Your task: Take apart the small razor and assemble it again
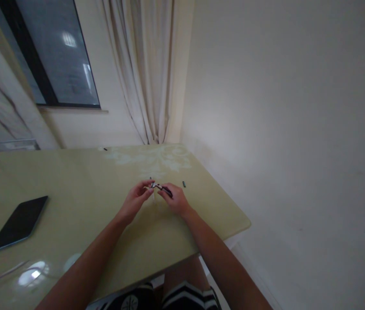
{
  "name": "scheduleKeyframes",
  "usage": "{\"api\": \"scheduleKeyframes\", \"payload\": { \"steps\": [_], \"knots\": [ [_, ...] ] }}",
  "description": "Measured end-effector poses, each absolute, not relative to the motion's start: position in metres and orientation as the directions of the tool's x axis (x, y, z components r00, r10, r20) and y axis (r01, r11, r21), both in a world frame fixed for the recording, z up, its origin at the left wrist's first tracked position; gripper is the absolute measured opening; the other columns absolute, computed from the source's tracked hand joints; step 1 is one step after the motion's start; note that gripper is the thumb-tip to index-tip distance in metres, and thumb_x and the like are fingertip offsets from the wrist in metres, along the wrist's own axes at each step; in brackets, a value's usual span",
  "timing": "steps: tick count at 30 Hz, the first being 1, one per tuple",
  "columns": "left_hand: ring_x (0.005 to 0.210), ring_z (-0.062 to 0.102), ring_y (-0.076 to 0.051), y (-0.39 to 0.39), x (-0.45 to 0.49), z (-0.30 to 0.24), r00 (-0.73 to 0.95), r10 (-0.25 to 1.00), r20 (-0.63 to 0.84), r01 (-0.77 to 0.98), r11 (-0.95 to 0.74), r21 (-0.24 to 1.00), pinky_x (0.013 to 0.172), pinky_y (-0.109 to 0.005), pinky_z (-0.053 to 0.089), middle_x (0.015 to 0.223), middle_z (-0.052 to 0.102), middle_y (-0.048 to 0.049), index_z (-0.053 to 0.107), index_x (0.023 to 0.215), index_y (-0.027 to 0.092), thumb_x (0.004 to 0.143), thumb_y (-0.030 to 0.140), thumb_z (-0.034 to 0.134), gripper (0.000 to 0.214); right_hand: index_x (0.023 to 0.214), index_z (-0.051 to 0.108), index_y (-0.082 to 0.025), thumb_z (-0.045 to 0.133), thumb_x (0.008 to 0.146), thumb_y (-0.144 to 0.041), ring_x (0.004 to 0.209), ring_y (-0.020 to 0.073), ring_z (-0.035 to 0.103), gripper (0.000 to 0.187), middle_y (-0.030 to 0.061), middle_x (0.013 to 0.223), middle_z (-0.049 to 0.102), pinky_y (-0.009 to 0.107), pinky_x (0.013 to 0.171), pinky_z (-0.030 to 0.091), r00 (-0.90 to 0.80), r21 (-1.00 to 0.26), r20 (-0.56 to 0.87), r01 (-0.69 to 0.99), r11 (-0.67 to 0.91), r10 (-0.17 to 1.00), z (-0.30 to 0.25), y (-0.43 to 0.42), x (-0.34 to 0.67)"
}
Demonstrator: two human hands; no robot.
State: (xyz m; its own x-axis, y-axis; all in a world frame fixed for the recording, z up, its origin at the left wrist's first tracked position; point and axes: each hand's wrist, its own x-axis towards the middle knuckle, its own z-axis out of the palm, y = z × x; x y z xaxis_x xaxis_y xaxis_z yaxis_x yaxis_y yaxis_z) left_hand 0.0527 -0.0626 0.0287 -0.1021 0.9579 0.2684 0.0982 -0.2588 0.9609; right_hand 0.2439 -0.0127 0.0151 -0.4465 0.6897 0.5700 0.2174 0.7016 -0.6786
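Note:
Above the table, my left hand (pixel 137 195) is closed in a pinch on a small pale piece (pixel 153 185) between thumb and fingertips. That piece is too small to name. My right hand (pixel 176 200) wraps round a slim dark-handled tool (pixel 166 190), its thin shiny tip pointing left and meeting the piece in the other hand. Whether the tip grips or only touches it, I cannot tell. A short dark stick-like piece (pixel 184 184) lies on the table just right of my right hand. Part of another small dark piece (pixel 150 178) shows behind my left fingertips.
The glossy yellow-green table (pixel 82 185) has its right edge beside a bare wall (pixel 282 129). A black tablet (pixel 19 223) lies at the left, with a thin cable (pixel 1 277) in front. Near the back edge is a tiny dark piece (pixel 105 149). Curtains (pixel 146 73) hang behind.

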Motion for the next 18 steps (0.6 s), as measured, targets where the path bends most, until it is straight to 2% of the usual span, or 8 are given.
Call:
{"api": "scheduleKeyframes", "payload": {
  "steps": [2,4,6,9,12,15,18],
  "knots": [
    [0.077,0.059,-0.015,-0.060,0.050,0.028,-0.138,0.950,0.280,0.139,-0.261,0.955,0.067,-0.026,0.046,0.105,0.071,-0.0065,0.069,0.123,0.020,0.078,0.057,0.075,0.058,0.113,0.070,-0.020,0.063,0.098,-0.045,0.082,0.0185,0.068,0.029,0.0051,0.094,0.075,0.027,0.077,0.048,-0.393,-0.695,0.556,0.264,0.669,0.733,0.018,-0.012,0.245],
    [0.072,0.058,-0.015,-0.058,0.046,0.026,-0.168,0.946,0.276,0.238,-0.233,0.943,0.064,-0.026,0.045,0.102,0.070,-0.0063,0.068,0.124,0.019,0.080,0.061,0.070,0.061,0.114,0.069,-0.021,0.061,0.099,-0.044,0.078,0.0178,0.068,0.029,0.0041,0.092,0.075,0.027,0.074,0.048,-0.290,-0.707,0.553,0.334,0.624,0.781,0.023,-0.007,0.251],
    [0.067,0.057,-0.016,-0.056,0.044,0.021,-0.215,0.939,0.267,0.388,-0.169,0.906,0.063,-0.029,0.044,0.096,0.071,-0.0070,0.069,0.116,0.017,0.083,0.063,0.061,0.058,0.108,0.071,-0.020,0.056,0.100,-0.044,0.075,0.0173,0.067,0.029,0.0042,0.088,0.075,0.026,0.072,0.048,-0.142,-0.710,0.560,0.426,0.561,0.816,0.032,0.004,0.262],
    [0.067,0.059,-0.020,-0.055,0.044,0.013,-0.214,0.946,0.243,0.652,-0.047,0.756,0.065,-0.032,0.044,0.085,0.071,-0.0079,0.068,0.093,0.017,0.088,0.062,0.053,0.048,0.094,0.077,-0.018,0.059,0.098,-0.039,0.077,0.0188,0.066,0.028,0.0078,0.088,0.075,0.027,0.072,0.047,0.021,-0.669,0.532,0.623,0.405,0.846,0.044,0.028,0.286],
    [0.072,0.062,-0.024,-0.056,0.051,0.009,-0.154,0.970,0.187,0.841,0.029,0.540,0.066,-0.033,0.040,0.079,0.070,-0.0085,0.063,0.079,0.020,0.092,0.065,0.046,0.050,0.088,0.082,-0.019,0.065,0.093,-0.034,0.084,0.0221,0.069,0.023,0.0103,0.091,0.077,0.029,0.074,0.048,0.053,-0.604,0.405,0.765,0.224,0.913,0.041,0.046,0.311],
    [0.078,0.065,-0.028,-0.055,0.061,0.011,-0.141,0.979,0.145,0.920,0.075,0.384,0.068,-0.035,0.040,0.081,0.071,-0.0109,0.061,0.071,0.021,0.094,0.070,0.041,0.058,0.093,0.084,-0.020,0.064,0.094,-0.032,0.086,0.0237,0.073,0.023,0.0102,0.092,0.080,0.028,0.072,0.047,0.080,-0.589,0.286,0.801,0.109,0.955,0.027,0.050,0.326],
    [0.081,0.067,-0.028,-0.053,0.066,0.015,-0.158,0.981,0.116,0.942,0.115,0.315,0.068,-0.034,0.040,0.082,0.072,-0.0112,0.063,0.070,0.021,0.094,0.064,0.046,0.052,0.097,0.084,-0.021,0.064,0.095,-0.033,0.089,0.0246,0.074,0.024,0.0104,0.097,0.081,0.028,0.071,0.047,0.106,-0.564,0.248,0.824,0.055,0.963,0.015,0.046,0.330]
  ]
}}
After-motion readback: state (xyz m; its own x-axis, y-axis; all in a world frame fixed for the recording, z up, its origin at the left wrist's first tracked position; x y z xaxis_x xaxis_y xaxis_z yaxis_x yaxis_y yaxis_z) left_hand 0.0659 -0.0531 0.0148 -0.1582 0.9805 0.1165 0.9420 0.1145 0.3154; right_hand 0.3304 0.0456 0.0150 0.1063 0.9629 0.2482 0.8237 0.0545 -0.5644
